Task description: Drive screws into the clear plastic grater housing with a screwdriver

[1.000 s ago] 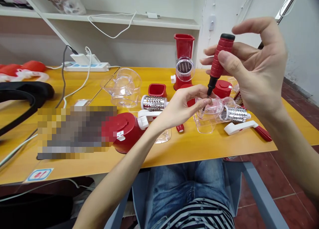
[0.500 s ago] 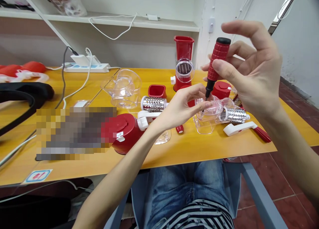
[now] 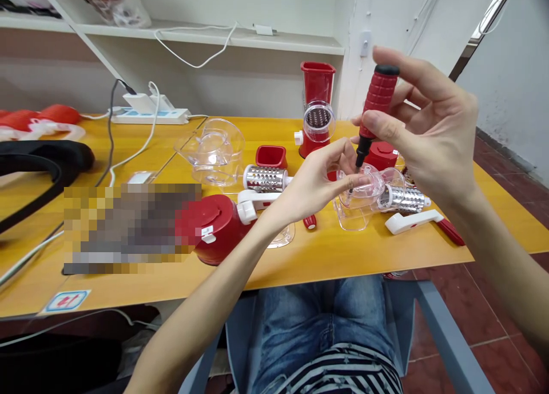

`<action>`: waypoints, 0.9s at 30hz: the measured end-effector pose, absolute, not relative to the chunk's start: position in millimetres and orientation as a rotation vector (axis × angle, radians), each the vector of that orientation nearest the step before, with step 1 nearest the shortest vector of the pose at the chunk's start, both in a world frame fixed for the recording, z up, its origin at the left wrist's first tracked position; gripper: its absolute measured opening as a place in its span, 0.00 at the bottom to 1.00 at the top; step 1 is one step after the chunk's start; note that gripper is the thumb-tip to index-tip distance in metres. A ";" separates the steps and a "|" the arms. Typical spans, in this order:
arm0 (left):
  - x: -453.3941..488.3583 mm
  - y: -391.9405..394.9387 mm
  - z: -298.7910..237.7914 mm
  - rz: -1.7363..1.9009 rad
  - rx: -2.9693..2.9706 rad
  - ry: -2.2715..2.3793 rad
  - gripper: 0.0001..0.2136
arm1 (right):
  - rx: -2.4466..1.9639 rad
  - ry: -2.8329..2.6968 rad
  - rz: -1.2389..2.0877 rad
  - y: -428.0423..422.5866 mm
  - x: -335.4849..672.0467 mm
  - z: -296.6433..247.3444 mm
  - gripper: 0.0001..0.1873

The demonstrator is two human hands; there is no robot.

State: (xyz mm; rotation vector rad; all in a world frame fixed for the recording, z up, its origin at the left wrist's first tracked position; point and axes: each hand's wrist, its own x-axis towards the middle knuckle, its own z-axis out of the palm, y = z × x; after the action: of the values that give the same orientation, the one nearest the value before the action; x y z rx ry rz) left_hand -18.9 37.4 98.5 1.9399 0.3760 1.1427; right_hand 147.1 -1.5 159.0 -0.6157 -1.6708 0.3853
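Note:
My right hand [image 3: 429,119] grips a screwdriver [image 3: 379,94] with a ridged red handle and black cap, its index finger bent over the cap. The screwdriver points down, tilted slightly, and its tip meets a clear plastic grater housing [image 3: 366,197]. Around that tip, my left hand [image 3: 328,174] is closed on the housing's upper part, thumb on the near side; some of its fingers are hidden. Just right of the housing lies a metal grater drum [image 3: 403,198]. A white crank handle with a red grip [image 3: 414,221] rests in front of the drum.
A red rotary grater [image 3: 317,108] stands at the back. Left of my hands are another clear housing [image 3: 217,154], a red hopper [image 3: 271,156], a second drum [image 3: 263,178] and a red base [image 3: 218,228]. A power strip [image 3: 150,116] with cables lies farther back.
My right index finger has come down from above the screwdriver onto its cap, and the right hand has shifted slightly. The left hand remains at the housing.

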 end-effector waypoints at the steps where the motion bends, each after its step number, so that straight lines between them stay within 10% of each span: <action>1: -20.0 37.4 99.1 1.119 1.943 0.370 0.15 | -0.614 -1.659 0.421 -0.6 148.6 158.3 0.24; 27: -19.6 37.3 102.7 1.070 2.090 0.458 0.13 | -0.709 -1.741 0.580 -8.6 152.7 157.8 0.25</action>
State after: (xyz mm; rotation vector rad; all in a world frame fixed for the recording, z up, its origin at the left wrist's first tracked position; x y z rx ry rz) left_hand -19.6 37.3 102.7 2.0903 0.4575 1.0697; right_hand 152.7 -8.6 157.8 -0.7094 -1.7412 0.5799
